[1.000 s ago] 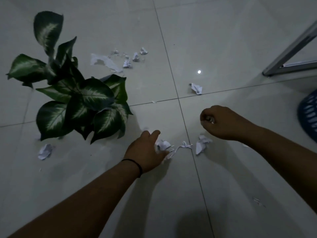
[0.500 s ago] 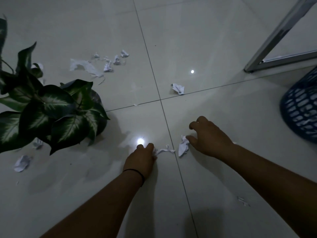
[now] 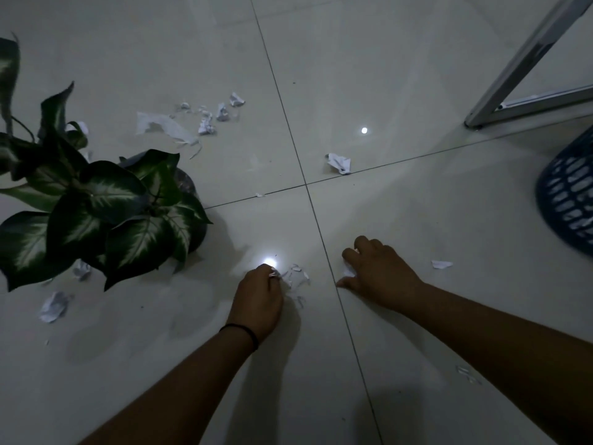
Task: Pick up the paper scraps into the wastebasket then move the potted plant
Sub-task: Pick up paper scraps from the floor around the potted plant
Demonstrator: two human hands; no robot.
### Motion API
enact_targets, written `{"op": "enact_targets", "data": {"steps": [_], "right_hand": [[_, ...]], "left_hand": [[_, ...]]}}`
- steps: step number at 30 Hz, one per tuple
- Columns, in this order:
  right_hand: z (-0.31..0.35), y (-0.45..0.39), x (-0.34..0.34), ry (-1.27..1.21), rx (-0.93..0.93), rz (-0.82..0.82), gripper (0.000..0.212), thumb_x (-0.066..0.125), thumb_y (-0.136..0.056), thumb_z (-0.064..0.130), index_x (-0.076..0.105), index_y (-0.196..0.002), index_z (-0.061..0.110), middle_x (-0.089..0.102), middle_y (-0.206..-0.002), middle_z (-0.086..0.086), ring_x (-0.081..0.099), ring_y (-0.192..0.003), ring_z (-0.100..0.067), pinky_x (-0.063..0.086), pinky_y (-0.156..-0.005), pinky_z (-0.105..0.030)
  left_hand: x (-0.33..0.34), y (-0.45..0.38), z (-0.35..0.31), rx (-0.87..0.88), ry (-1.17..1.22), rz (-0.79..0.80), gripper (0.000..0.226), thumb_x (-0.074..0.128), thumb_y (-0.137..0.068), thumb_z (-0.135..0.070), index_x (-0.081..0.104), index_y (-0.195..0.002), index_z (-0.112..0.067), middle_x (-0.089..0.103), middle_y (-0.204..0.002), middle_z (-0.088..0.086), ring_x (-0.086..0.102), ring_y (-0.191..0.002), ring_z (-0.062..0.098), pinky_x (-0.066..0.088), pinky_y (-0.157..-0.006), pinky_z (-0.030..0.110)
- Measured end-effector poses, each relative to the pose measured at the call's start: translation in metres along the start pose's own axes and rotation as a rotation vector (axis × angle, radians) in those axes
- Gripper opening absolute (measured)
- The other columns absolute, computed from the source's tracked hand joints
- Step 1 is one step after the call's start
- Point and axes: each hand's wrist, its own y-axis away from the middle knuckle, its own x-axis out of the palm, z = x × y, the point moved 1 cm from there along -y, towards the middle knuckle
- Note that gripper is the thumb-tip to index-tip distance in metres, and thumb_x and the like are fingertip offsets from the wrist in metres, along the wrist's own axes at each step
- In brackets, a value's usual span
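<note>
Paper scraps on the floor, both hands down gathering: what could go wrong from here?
Both hands look full already: the left hand and right hand are closed over scraps, so pieces may drop on the way to the wastebasket. Tiny bits by the left hand could be left behind in this dim light. Scraps under the potted plant leaves are easy to miss.

Head camera looks steeply down, close over the floor (image 3: pixel 401 75).

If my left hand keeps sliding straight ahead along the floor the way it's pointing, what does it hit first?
Probably the small torn paper bits just beyond the left hand. Past them the floor tile looks free up to the grout line.
</note>
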Motion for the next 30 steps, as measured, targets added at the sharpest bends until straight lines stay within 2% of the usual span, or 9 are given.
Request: {"op": "enact_targets", "data": {"steps": [4, 8, 12, 14, 16, 19, 22, 26, 30], "right_hand": [[0.011, 0.001, 0.005, 0.039, -0.08, 0.043, 0.027, 0.043, -0.096, 0.029, 0.054, -0.106, 0.006, 0.054, -0.109, -0.015, 0.054, -0.095, -0.032, 0.033, -0.069, -0.033], [0.013, 0.002, -0.007, -0.138, -0.027, 0.023, 0.024, 0.038, -0.099, 0.019, 0.053, -0.104, 0.002, 0.054, -0.104, -0.017, 0.055, -0.089, -0.029, 0.036, -0.069, -0.033], [0.012, 0.0, -0.012, -0.234, 0.002, -0.068, 0.022, 0.041, -0.095, 0.009, 0.056, -0.11, 0.003, 0.055, -0.101, -0.015, 0.056, -0.09, -0.03, 0.044, -0.074, -0.037], [0.014, -0.002, -0.01, -0.275, 0.02, -0.09, 0.026, 0.041, -0.094, 0.008, 0.056, -0.115, 0.006, 0.057, -0.104, -0.016, 0.057, -0.093, -0.032, 0.042, -0.075, -0.035], [0.016, -0.003, -0.009, -0.319, 0.051, -0.089, 0.032, 0.039, -0.095, 0.009, 0.054, -0.123, 0.009, 0.058, -0.112, -0.016, 0.055, -0.1, -0.031, 0.04, -0.079, -0.033], [0.016, -0.004, -0.008, -0.345, 0.054, -0.102, 0.035, 0.038, -0.095, 0.007, 0.052, -0.127, 0.011, 0.058, -0.116, -0.016, 0.055, -0.104, -0.032, 0.042, -0.085, -0.036], [0.016, -0.004, -0.007, -0.369, 0.048, -0.122, 0.035, 0.038, -0.094, 0.006, 0.054, -0.125, 0.01, 0.058, -0.114, -0.017, 0.056, -0.101, -0.033, 0.046, -0.084, -0.039], [0.016, 0.0, -0.004, -0.371, 0.03, -0.122, 0.034, 0.038, -0.095, 0.008, 0.054, -0.125, 0.011, 0.06, -0.114, -0.017, 0.057, -0.1, -0.033, 0.048, -0.085, -0.041], [0.013, 0.004, -0.003, -0.374, 0.03, -0.106, 0.034, 0.038, -0.096, 0.01, 0.053, -0.126, 0.011, 0.059, -0.117, -0.016, 0.058, -0.102, -0.031, 0.047, -0.086, -0.039]], "left_hand": [[0.0, -0.005, -0.01, -0.118, 0.187, -0.01, 0.022, 0.039, -0.085, -0.007, 0.061, -0.081, -0.004, 0.059, -0.078, 0.008, 0.064, -0.082, 0.037, 0.054, -0.078, 0.05], [-0.006, -0.01, -0.012, -0.174, 0.2, -0.045, 0.023, 0.042, -0.085, -0.001, 0.064, -0.091, -0.007, 0.063, -0.088, 0.008, 0.06, -0.086, 0.028, 0.045, -0.07, 0.027], [-0.014, -0.018, -0.006, -0.25, 0.254, -0.072, 0.032, 0.043, -0.08, -0.024, 0.067, -0.081, -0.003, 0.068, -0.085, 0.014, 0.059, -0.087, 0.033, 0.049, -0.079, 0.038], [-0.016, -0.02, -0.006, -0.226, 0.117, -0.032, 0.047, 0.045, -0.086, -0.042, 0.064, -0.07, -0.003, 0.062, -0.066, 0.008, 0.058, -0.074, 0.027, 0.046, -0.068, 0.033], [-0.016, -0.02, -0.004, -0.127, -0.073, 0.0, 0.047, 0.049, -0.087, -0.046, 0.056, -0.06, -0.009, 0.053, -0.055, 0.001, 0.058, -0.068, 0.024, 0.035, -0.058, 0.028], [-0.012, -0.021, -0.002, -0.081, -0.151, 0.033, 0.021, 0.047, -0.09, -0.023, 0.065, -0.086, -0.012, 0.067, -0.079, 0.007, 0.063, -0.087, 0.031, 0.04, -0.069, 0.028], [-0.008, -0.018, -0.004, -0.038, -0.181, 0.09, 0.022, 0.05, -0.089, -0.021, 0.06, -0.108, -0.017, 0.07, -0.1, 0.013, 0.063, -0.093, 0.031, 0.048, -0.077, 0.032], [0.004, -0.019, -0.003, -0.064, -0.252, 0.264, 0.029, 0.061, -0.082, -0.032, 0.052, -0.11, -0.03, 0.069, -0.101, 0.007, 0.064, -0.089, 0.027, 0.054, -0.074, 0.033], [0.01, -0.02, -0.004, -0.118, -0.227, 0.259, 0.022, 0.062, -0.082, -0.033, 0.058, -0.102, -0.025, 0.066, -0.097, 0.004, 0.061, -0.09, 0.025, 0.052, -0.079, 0.031]]}}
